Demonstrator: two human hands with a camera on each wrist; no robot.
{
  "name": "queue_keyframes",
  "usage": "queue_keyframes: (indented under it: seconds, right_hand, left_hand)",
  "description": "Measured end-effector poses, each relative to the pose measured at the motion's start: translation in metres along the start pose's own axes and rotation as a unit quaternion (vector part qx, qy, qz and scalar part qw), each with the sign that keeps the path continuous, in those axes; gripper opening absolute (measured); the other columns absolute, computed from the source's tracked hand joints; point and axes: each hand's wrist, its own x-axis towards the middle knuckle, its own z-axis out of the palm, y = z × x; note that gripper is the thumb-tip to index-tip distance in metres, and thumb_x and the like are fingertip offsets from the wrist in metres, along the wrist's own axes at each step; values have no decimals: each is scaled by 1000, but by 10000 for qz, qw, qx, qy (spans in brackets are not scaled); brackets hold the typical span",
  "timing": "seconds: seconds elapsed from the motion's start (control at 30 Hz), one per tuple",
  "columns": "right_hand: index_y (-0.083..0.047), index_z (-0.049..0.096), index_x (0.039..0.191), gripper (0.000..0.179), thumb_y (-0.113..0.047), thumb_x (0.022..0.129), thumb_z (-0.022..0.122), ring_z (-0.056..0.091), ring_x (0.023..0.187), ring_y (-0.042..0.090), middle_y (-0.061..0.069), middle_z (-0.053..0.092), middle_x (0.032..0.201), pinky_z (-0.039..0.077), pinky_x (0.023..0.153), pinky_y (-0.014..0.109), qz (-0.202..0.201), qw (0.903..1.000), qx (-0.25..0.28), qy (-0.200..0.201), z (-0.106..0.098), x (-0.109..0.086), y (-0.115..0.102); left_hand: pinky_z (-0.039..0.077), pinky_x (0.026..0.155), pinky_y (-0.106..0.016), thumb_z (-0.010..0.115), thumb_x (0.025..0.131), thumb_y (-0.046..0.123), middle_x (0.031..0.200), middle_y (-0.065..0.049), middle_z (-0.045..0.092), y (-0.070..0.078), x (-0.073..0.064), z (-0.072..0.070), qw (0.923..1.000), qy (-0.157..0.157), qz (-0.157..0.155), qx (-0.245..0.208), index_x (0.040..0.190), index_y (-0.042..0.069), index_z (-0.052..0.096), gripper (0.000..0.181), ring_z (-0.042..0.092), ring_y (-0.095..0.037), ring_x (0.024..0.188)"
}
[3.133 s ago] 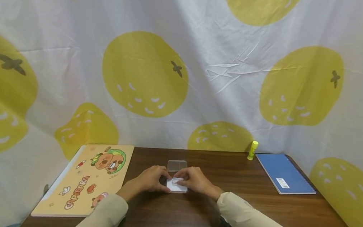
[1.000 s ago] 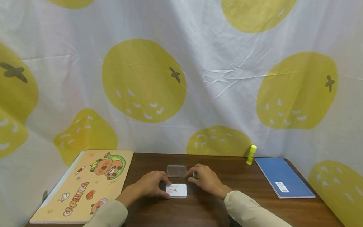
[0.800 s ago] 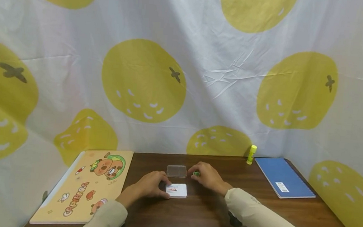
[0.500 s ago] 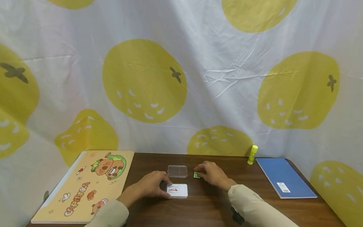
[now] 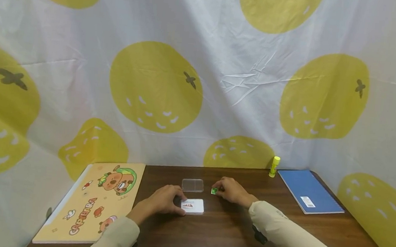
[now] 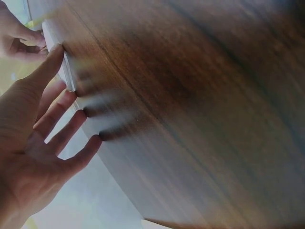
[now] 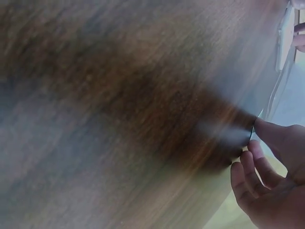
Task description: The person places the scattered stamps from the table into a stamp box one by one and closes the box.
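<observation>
Left of centre on the table, a thin white rectangular stack of cards (image 5: 192, 206) with a small red print lies flat, what looks like a clear case edge beneath it. My left hand (image 5: 165, 200) holds it at its left side, thumb at the near corner and index finger at the far one. Just behind lies a clear plastic lid (image 5: 192, 185). To the right of the lid, a small flat green square (image 5: 214, 191) lies on the table. Thumb and fingertips of my right hand (image 5: 231, 191) pinch its right edge and cover part of it.
A beige board with capybara drawings (image 5: 95, 204) lies at the left. At the back right stand a yellow glue stick (image 5: 274, 166) and, flat beside it, a blue spiral notebook (image 5: 310, 191). A lemon-print curtain (image 5: 220, 113) closes off the table's back and sides.
My right hand has moved from over the white stack to the right of the clear lid, and the green square now shows on the table there. The left hand has stayed at the stack.
</observation>
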Motion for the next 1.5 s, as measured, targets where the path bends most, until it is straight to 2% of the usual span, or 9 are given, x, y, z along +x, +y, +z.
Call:
queue_keyframes:
  seconds: [0.13,0.33,0.63,0.93,1.23,1.5]
  right_hand:
    - [-4,79,108,18,-7,91,79,67,90,24,7,69,99,57,78,36,16,10000,-13,-35,-1,-3,-2]
    - [-5,80,105,16,-9,90,80,65,89,22,5,70,96,56,78,35,-15,10000,35,-67,-3,-8,-8]
    - [-3,79,104,16,-7,89,81,66,87,22,6,70,96,57,78,34,-233,9997,52,-97,-2,-17,-17]
    - [-4,79,102,16,-7,87,83,68,85,21,6,69,94,57,74,27,-387,9990,105,-172,1,-23,-21]
    - [-7,80,100,13,-6,87,82,65,82,19,3,70,90,55,72,29,-491,9988,-33,-25,2,-28,-29]
    - [-2,76,106,22,-4,85,84,65,84,21,6,68,91,56,74,28,-569,9982,108,130,2,-29,-29]
  left_hand:
    - [55,90,-41,95,75,34,105,-1,72,-1,0,0,10000,30,42,9,105,9,80,42,67,-21,99]
    - [55,91,-41,94,75,35,107,-1,72,0,0,0,10000,-39,-56,-1,106,9,80,42,67,-21,101]
    - [54,93,-45,95,75,33,108,-4,72,4,0,-3,9999,-56,-138,-67,105,9,80,41,67,-24,102]
    - [54,93,-44,95,74,32,108,-4,72,4,1,-2,9998,-51,-155,-69,105,9,80,41,67,-23,102]
    - [55,92,-44,95,74,32,106,-3,72,7,0,-5,9997,-60,-208,-108,104,8,80,41,67,-23,101]
    - [54,94,-44,95,74,33,107,-3,72,5,1,-2,9996,-91,-269,-94,103,8,80,41,67,-23,102]
